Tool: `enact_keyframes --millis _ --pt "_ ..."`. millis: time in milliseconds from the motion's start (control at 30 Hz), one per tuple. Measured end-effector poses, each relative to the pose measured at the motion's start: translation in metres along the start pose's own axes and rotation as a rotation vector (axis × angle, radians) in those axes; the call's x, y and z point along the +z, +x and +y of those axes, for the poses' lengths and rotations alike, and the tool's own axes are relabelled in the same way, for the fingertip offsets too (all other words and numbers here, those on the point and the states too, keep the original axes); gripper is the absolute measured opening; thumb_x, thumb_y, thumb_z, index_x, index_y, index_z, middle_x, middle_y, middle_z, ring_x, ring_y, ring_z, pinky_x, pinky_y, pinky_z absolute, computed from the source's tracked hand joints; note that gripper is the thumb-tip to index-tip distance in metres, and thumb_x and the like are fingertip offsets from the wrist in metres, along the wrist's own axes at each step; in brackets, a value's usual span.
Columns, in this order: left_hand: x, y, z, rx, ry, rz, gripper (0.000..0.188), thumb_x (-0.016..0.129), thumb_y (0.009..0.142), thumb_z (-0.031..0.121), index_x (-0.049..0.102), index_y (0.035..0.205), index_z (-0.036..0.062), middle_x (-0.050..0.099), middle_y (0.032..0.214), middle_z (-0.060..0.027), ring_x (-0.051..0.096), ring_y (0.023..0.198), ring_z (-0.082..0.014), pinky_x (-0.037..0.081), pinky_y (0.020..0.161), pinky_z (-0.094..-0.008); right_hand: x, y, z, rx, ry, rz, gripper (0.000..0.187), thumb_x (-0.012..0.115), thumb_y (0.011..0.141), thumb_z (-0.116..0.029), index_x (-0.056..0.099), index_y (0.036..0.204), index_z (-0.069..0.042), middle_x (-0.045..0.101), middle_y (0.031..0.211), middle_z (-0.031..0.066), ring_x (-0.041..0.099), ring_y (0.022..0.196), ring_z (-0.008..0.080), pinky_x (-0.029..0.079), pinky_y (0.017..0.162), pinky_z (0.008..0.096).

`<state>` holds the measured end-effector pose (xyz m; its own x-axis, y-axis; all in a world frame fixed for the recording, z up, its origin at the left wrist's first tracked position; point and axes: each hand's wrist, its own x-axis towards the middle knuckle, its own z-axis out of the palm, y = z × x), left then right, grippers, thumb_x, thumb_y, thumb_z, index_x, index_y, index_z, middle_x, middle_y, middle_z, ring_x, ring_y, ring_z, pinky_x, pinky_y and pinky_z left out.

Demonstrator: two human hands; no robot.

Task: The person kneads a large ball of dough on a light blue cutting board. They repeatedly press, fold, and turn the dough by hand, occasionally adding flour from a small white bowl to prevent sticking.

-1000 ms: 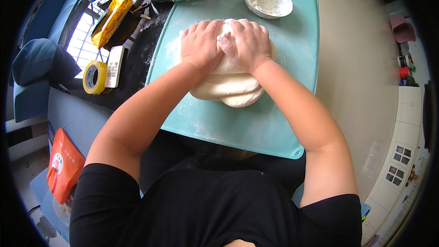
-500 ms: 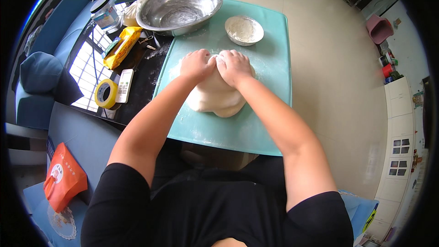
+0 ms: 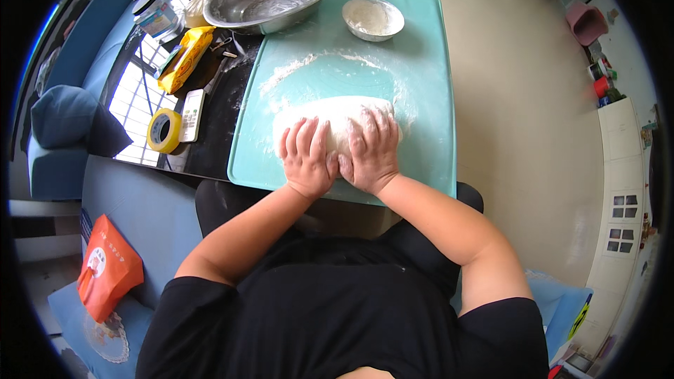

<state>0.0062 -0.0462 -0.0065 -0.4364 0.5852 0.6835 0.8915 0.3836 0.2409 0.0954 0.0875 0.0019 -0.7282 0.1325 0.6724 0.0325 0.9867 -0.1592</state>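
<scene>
A thick, pale roll of dough lies crosswise on the floured turquoise mat. My left hand grips its near side on the left, with the fingers curved over the top. Close beside it, my right hand holds the right part the same way, and the two thumbs nearly meet at the near edge. Flour dusts my fingers. Beyond the dough, a curved trail of loose flour marks the mat. A small metal bowl with flour in it stands at the far right of the mat.
A large metal basin stands at the far left, over the mat's edge. On the black glossy table are a yellow packet, a white remote, a yellow tape roll and a lidded jar. An orange bag sits lower left.
Both hands have come back toward me from the dough's far side to its near side. The dough, folded and lumpy before, is now a smoother crosswise roll. The flour trail beyond is uncovered.
</scene>
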Motion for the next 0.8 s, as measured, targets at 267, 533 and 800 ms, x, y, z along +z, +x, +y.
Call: enact_keyframes --millis 267,533,800 --pt "0.038 0.036 -0.025 -0.019 0.021 -0.053 0.055 0.050 0.083 0.033 0.047 0.131 0.0072 0.049 0.128 -0.0151 0.044 0.120 -0.0340 0.024 0.104 -0.0500 0.045 0.027 0.039 0.011 -0.031 0.019 0.057 0.050 0.078 -0.041 0.047 0.127 -0.010 0.043 0.126 0.0206 0.041 0.115 0.0391 0.026 0.099 0.0597" --pt "0.066 0.112 -0.053 -0.218 0.116 -0.285 0.041 0.046 0.089 0.030 0.051 0.127 0.0132 0.054 0.123 -0.0106 0.047 0.116 -0.0298 0.030 0.102 -0.0429 0.073 0.094 0.076 0.158 -0.060 -0.128 0.043 0.052 0.082 -0.032 0.051 0.118 -0.009 0.053 0.114 0.0118 0.048 0.104 0.0312 0.035 0.090 0.0467" --pt "0.076 0.132 -0.072 -0.263 0.110 -0.278 0.038 0.045 0.091 0.032 0.054 0.123 0.0146 0.057 0.118 -0.0087 0.050 0.115 -0.0277 0.034 0.099 -0.0411 0.091 0.117 0.080 0.256 -0.188 -0.151 0.034 0.051 0.085 -0.040 0.055 0.109 -0.017 0.058 0.098 0.0056 0.053 0.095 0.0267 0.039 0.082 0.0428"
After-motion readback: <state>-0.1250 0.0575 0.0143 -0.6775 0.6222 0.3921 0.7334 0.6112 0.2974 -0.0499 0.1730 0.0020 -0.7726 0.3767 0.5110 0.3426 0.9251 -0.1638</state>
